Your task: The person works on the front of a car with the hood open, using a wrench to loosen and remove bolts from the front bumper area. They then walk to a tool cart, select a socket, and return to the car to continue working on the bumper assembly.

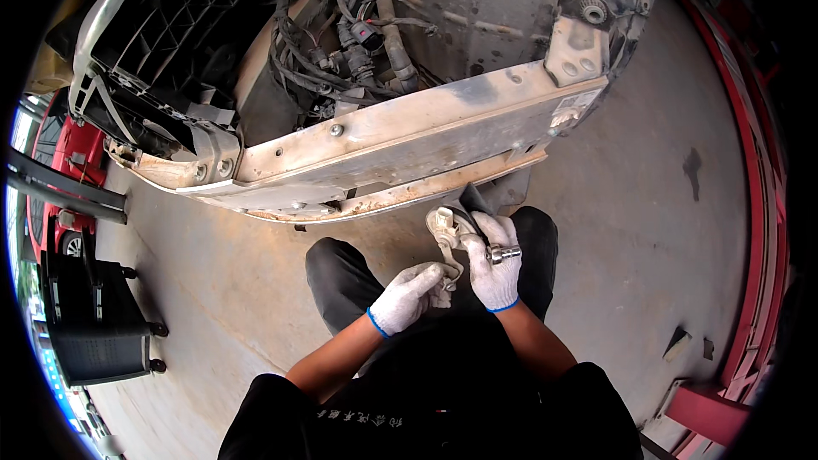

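In the head view my left hand (409, 296), in a white knit glove with blue cuff, grips the lower end of a metal bracket on a round, dirty horn-like part (445, 223) with a pale connector. My right hand (492, 273), also gloved, holds that part's right side along with a chrome socket tool (506, 252), which points sideways from my fingers. Both hands are between my knees, below a dusty metal beam (400, 140) on a vehicle's exposed front. A dark piece (511, 187) hangs under the beam behind the part.
Wiring and hoses (358, 43) lie above the beam. At left are a black wheeled tool cart (94, 345), a red car (72, 145) and dark lift arms (60, 187). A long red rail (750, 196) runs along the right, over the concrete floor (639, 273).
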{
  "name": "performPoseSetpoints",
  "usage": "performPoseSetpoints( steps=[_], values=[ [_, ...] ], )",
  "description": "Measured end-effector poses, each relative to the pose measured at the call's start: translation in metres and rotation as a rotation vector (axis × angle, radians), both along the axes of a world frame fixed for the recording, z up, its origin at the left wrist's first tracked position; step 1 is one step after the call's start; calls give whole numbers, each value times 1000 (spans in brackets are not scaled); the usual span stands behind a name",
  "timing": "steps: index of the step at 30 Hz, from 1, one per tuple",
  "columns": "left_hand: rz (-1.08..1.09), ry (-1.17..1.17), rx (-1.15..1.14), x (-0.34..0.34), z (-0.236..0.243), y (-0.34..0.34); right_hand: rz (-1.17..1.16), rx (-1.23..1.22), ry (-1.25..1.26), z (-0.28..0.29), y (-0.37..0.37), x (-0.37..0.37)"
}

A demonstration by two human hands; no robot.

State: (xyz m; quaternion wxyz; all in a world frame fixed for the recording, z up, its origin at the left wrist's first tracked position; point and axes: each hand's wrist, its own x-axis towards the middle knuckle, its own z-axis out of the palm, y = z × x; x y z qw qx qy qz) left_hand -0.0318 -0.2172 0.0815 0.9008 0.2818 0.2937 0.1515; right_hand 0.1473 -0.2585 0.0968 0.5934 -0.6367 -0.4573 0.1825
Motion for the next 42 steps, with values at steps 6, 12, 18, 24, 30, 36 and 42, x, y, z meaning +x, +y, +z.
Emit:
performPoseSetpoints(
  steps=[6,12,18,24,30,36,42],
  values=[
    [-62,121,183,0,-11,-3,-21,-26,49,10,-1,-2],
    [-82,184,132,-9,-26,9,-39,20,-17,4,1,3],
    [-180,242,372,5,-10,6,-42,18,-55,6,-4,1],
    [-261,395,496,-8,-30,12,-49,7,-34,9,-5,8],
    [-205,231,370,9,-15,8,-55,-2,-74,11,-4,3],
    [-249,204,635,-3,-34,7,-48,6,-89,10,-6,8],
    [-114,226,326,-4,-22,7,-55,-34,22,15,-2,6]
  ],
)
